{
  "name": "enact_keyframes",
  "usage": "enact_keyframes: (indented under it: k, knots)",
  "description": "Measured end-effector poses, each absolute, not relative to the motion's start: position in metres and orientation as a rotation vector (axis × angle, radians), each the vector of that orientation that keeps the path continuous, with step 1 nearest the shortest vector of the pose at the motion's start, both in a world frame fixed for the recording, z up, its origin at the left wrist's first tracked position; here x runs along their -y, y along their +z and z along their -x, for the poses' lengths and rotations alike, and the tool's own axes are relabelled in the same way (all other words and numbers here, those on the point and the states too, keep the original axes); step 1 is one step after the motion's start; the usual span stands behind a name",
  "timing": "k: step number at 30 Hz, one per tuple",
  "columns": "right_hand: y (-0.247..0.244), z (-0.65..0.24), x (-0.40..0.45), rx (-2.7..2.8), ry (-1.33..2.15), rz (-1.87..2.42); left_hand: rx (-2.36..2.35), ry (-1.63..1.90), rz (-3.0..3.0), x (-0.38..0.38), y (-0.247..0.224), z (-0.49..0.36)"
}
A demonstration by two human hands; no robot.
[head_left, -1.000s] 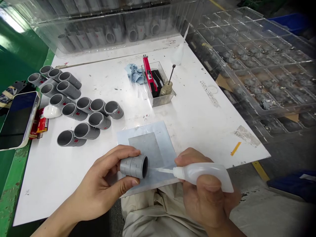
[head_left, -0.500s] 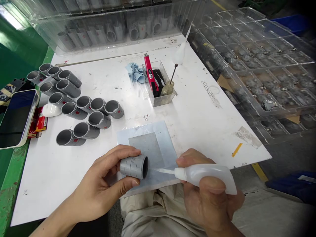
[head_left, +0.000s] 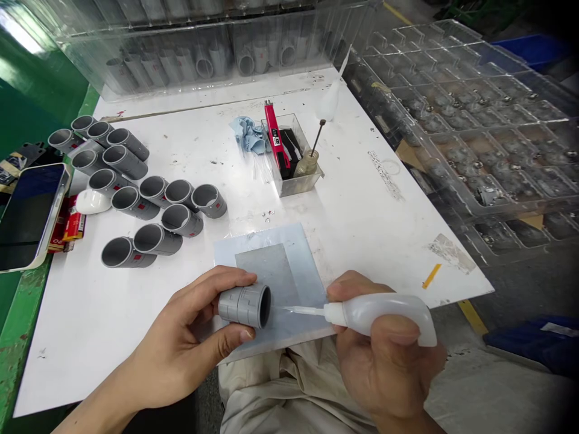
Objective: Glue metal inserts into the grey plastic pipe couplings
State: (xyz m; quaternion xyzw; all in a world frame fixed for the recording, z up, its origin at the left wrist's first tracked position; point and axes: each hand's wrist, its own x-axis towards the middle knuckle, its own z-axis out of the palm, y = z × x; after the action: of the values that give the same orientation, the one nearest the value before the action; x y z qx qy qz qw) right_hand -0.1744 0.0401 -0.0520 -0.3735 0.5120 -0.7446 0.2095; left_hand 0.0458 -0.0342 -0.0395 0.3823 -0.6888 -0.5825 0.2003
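Between the fingers and thumb of my left hand [head_left: 185, 337] lies a grey plastic cylinder [head_left: 242, 304], tipped on its side, its dark open end turned right. My right hand [head_left: 384, 361] is closed round a white squeeze bottle [head_left: 380, 314] with a long thin nozzle. The nozzle tip points left at the cylinder's open end, a small gap apart from it. Under both, a pale blue sheet with a grey square pad [head_left: 269, 271] covers the table's front edge. Whatever is inside the cylinder is hidden from me.
Several similar grey cylinders [head_left: 181, 220] stand at the left, beside a phone [head_left: 29, 217]. A clear box [head_left: 301, 187] holds a red cutter [head_left: 277, 138] and a small glass jar [head_left: 308, 163]. Behind it stand another squeeze bottle [head_left: 329, 101] and a blue crumpled wipe [head_left: 249, 135]. Clear trays [head_left: 488, 132] are stacked right.
The squeeze bottle in my right hand has shifted slightly right and tilted a little, its nozzle tip nearly in place. My left hand and the cylinder have barely moved.
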Motion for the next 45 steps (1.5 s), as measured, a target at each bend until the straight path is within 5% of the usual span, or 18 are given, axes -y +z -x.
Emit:
enact_keyframes:
  k: [45]
  knots:
    - [-0.0504,0.1713,-0.0392,-1.469,-2.091,1.001,1.966,-1.586,-1.033,0.0350,-0.0404,-0.0451]
